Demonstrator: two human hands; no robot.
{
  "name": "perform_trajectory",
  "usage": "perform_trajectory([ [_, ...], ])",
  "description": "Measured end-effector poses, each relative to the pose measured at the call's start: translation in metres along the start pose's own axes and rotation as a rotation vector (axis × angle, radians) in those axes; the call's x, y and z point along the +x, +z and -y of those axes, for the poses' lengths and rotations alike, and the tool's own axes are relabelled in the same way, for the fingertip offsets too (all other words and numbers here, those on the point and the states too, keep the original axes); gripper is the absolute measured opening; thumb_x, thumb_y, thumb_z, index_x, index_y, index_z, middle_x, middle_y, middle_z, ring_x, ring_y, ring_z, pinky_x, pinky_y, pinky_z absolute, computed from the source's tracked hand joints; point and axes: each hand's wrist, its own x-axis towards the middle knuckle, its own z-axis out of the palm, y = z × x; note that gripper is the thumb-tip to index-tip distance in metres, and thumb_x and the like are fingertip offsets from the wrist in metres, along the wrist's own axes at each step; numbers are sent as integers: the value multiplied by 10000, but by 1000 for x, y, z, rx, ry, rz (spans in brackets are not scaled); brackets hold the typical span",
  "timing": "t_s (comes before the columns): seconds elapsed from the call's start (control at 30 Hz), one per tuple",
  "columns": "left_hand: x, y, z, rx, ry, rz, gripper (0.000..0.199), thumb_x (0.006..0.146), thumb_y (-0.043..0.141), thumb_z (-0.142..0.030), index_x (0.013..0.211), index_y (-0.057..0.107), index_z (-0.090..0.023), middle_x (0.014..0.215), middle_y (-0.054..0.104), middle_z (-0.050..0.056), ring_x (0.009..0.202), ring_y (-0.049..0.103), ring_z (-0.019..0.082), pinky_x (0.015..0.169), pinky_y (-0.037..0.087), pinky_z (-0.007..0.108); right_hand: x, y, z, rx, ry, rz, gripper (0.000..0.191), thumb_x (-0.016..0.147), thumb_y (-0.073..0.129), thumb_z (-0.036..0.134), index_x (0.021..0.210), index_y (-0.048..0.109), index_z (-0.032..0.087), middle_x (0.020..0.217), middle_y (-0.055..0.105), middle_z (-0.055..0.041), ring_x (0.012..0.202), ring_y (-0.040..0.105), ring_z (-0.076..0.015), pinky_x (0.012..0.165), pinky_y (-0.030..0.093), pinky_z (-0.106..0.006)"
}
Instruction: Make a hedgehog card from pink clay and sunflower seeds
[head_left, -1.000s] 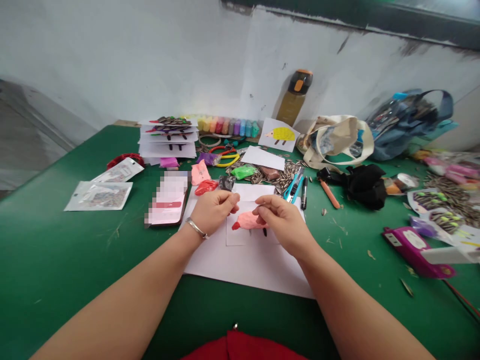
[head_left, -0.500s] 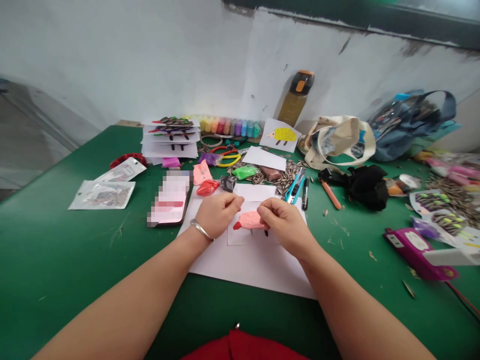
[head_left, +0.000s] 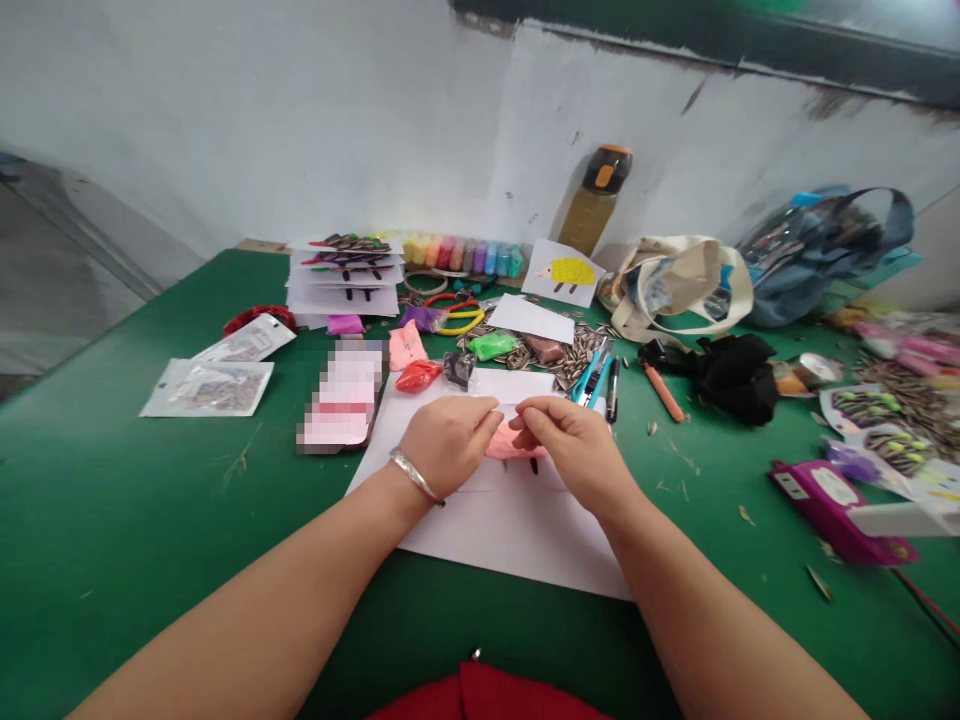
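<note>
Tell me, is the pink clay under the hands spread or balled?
Spread: the pink clay makes a wide patch on the white paper. The right hand hides some of it.

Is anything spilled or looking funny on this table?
Yes: loose sunflower seeds are scattered around the green clay, with no dish visible under them. What looks like a stray seed lies apart, near the magenta gadget. It looks spilled, though maybe the heap is deliberate.
</note>
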Motion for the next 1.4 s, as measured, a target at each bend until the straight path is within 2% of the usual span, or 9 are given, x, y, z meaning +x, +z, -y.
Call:
perform_trajectory([
  [0.2, -1, 2, 1, 52, -1, -17, 265, 910, 434, -268, 885, 675, -160, 839, 724, 61, 808, 669, 197, 728, 491, 297, -2, -2, 2, -117, -53, -19, 150, 810, 585, 310, 725, 606, 188, 652, 581, 22, 593, 530, -106, 556, 430, -232],
  [0.37, -1, 6, 4, 88, 20, 14, 263, 913, 430, -264, 926, 668, -152, 874, 722, 71, 833, 665, 213, 752, 495, 324, -3, -3, 3, -182, -45, 8, 217, 842, 541, 337, 688, 578, 189, 602, 564, 27, 558, 515, -107, 546, 407, -243],
  [0.57, 0, 8, 7, 121, 60, 58, 236, 903, 445, -253, 914, 655, -146, 898, 703, 84, 853, 639, 224, 772, 487, 350, -2, -2, 4, -143, -30, 4, 212, 837, 544, 325, 689, 601, 184, 642, 609, 10, 581, 559, -111, 572, 447, -248],
  [0.67, 1, 7, 7, 127, 91, 67, 228, 900, 438, -229, 888, 652, -150, 883, 696, 80, 870, 626, 227, 807, 480, 365, -2, 0, 3, -20, 25, 9, 139, 807, 581, 303, 803, 647, 180, 741, 664, -12, 654, 620, -128, 631, 507, -265],
  [0.8, 2, 7, 7, 129, 109, 65, 229, 897, 440, -215, 899, 654, -132, 872, 693, 89, 884, 619, 240, 836, 475, 384, -2, 3, 2, 86, 95, 12, 208, 782, 610, 295, 942, 661, 172, 826, 699, -44, 719, 667, -153, 690, 552, -302],
  [1.03, 2, 6, 7, 122, 115, 90, 241, 898, 431, -214, 909, 656, -127, 859, 690, 96, 850, 610, 245, 786, 486, 394, -2, 3, 2, 70, 81, 21, 174, 787, 616, 314, 869, 668, 170, 799, 706, -45, 691, 678, -157, 664, 554, -294],
  [1.17, 4, 3, 12, 115, 120, 32, 256, 901, 420, -210, 911, 662, -127, 882, 700, 103, 868, 627, 237, 798, 496, 387, -3, 1, 4, 77, 74, 15, 169, 784, 623, 307, 880, 663, 175, 794, 709, -45, 719, 684, -168, 685, 552, -303],
  [1.3, 5, -3, 23, 111, 73, -111, 268, 904, 428, -237, 970, 663, -128, 928, 717, 93, 912, 644, 226, 845, 496, 373, 0, -6, 6, 102, 42, -47, 170, 779, 635, 302, 900, 645, 183, 792, 709, -38, 724, 685, -169, 703, 544, -308],
  [1.4, 5, -6, 29, 115, 12, -202, 260, 897, 453, -261, 968, 674, -144, 943, 725, 72, 901, 655, 209, 825, 501, 335, 2, -12, 5, 67, -11, -94, 144, 792, 621, 308, 854, 637, 178, 773, 698, -34, 680, 670, -158, 666, 528, -299],
])
